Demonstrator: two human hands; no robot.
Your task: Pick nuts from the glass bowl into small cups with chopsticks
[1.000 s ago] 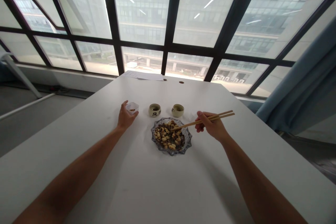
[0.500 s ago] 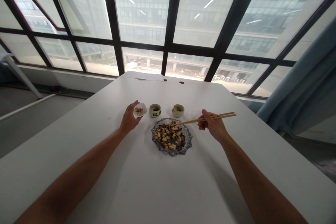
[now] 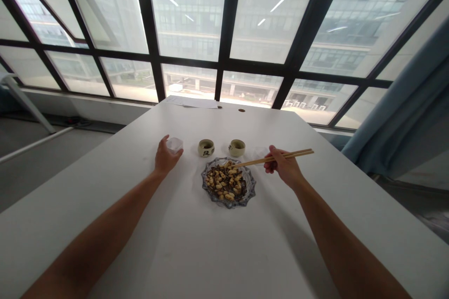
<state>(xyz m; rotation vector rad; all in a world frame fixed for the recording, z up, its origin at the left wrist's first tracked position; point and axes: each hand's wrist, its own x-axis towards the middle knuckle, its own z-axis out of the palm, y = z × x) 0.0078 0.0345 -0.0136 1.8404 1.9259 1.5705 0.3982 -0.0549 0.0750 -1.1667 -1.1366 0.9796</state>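
Note:
My left hand [image 3: 165, 159] curls its thumb and fingers round a small clear plastic cup [image 3: 175, 145], left of the two teacups. What the cup holds cannot be made out. In my right hand [image 3: 285, 164] is a pair of chopsticks [image 3: 254, 161], their tips at the far rim of a scalloped glass bowl [image 3: 253, 191]. Pale shelled nuts [image 3: 224, 184], mixed with thin dark pieces, lie in the bowl. Just beyond it stand a greenish teacup with dark lettering [image 3: 206, 150] and a second teacup [image 3: 237, 150].
Another clear cup [image 3: 259, 153] stands beside my right hand, partly behind the chopsticks. Sheets of paper [image 3: 192, 102] lie at the far edge of the white table [image 3: 210, 252], near two round holes. Large windows rise behind, with a blue curtain [image 3: 400, 107] at right.
My left hand and the clear cup have moved left, away from the teacups. The yellowish pieces seen in that cup before no longer show. My right hand and the chopsticks have barely moved.

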